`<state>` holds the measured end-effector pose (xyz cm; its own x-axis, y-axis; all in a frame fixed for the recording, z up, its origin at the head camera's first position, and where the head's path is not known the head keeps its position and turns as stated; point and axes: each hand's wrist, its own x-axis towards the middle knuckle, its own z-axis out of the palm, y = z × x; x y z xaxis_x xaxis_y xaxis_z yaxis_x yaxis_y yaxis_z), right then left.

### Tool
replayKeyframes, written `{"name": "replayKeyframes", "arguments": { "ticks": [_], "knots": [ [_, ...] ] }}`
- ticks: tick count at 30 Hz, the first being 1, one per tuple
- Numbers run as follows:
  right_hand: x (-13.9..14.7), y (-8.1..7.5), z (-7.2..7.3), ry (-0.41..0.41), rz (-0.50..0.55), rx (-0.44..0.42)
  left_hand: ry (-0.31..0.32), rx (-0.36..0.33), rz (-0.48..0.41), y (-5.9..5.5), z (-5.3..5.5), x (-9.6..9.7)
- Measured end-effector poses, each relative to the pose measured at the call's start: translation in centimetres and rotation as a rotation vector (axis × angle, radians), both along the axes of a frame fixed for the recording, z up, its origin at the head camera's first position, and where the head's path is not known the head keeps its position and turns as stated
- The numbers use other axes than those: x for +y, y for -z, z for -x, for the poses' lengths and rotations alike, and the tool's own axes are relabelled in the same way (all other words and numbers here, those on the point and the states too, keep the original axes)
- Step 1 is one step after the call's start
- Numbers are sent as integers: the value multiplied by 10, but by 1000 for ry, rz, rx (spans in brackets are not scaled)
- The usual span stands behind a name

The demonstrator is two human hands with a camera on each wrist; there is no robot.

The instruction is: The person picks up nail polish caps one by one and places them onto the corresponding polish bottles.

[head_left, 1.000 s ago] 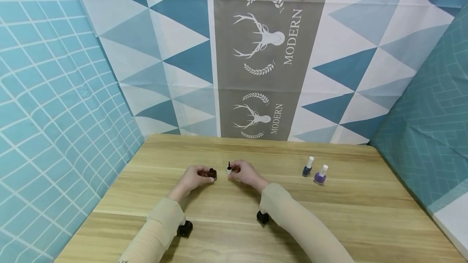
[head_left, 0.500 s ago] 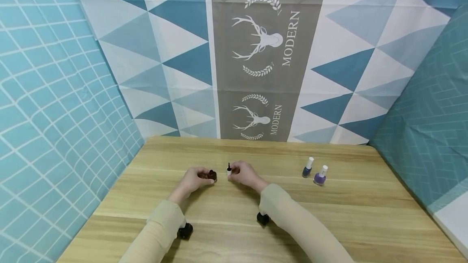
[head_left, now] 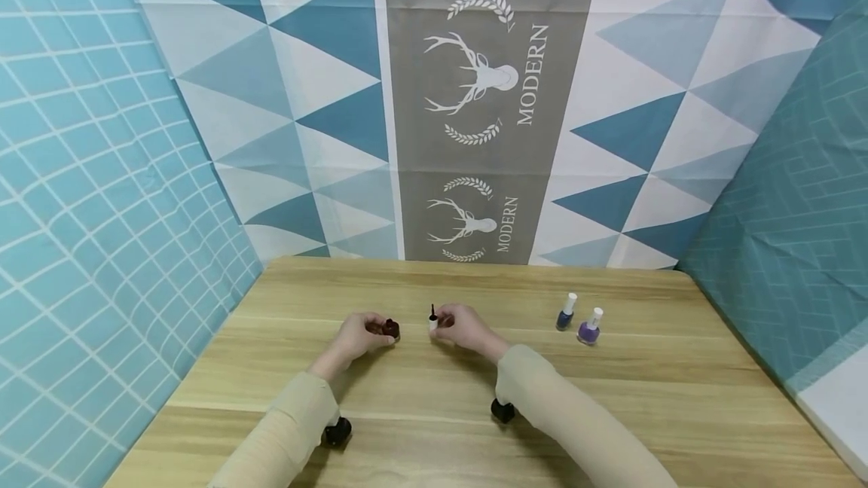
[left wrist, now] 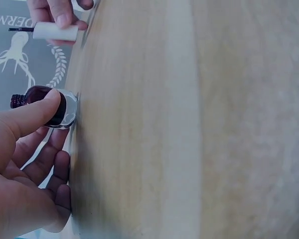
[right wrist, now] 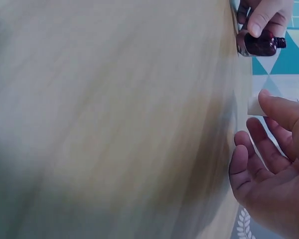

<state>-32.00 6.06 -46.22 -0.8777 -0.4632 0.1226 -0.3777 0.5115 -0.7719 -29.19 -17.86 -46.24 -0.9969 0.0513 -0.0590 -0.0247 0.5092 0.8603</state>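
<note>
My left hand point(head_left: 356, 336) holds a dark red nail polish bottle point(left wrist: 62, 112) between thumb and fingers, low over the wooden table. The bottle's threaded neck is uncapped and points up. To its right, my right hand point(head_left: 465, 327) pinches the white nail polish cap point(left wrist: 52, 32). A black brush point(left wrist: 21, 29) stands up from the cap, bristles on top. Bottle and cap are a short gap apart. In the right wrist view, the thumb and fingers hide most of the cap, while the bottle point(right wrist: 259, 46) shows at the top right.
Two capped nail polish bottles, one dark blue point(head_left: 564, 318) and one purple point(head_left: 589, 332), stand on the table point(head_left: 434, 405) at the right. A patterned cloth point(head_left: 325, 119) hangs behind the table's back edge. A black wrist device sits under each sleeve.
My right hand has moved slightly right with the cap and brush, widening the gap to the bottle. The left hand keeps its hold on the bottle. The head view has shifted a little.
</note>
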Motion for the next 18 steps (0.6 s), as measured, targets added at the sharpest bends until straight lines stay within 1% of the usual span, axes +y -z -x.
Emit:
{"name": "replayKeyframes", "arguments": {
  "ticks": [3, 6, 12, 18],
  "knots": [
    [9, -4, -1, -9, 2, -1, -4, -5, 6, -2, -1, -1],
    [18, -9, -1, -11, 14, 18, -2, -2, 14, -3, -1, -1],
    [34, -21, -5, 35, 1, 5, 5, -8, 15, -4, -1, 1],
    [49, -30, -9, 97, -37, 22, 10, 3, 20, -8, -4, 1]
  ]
}}
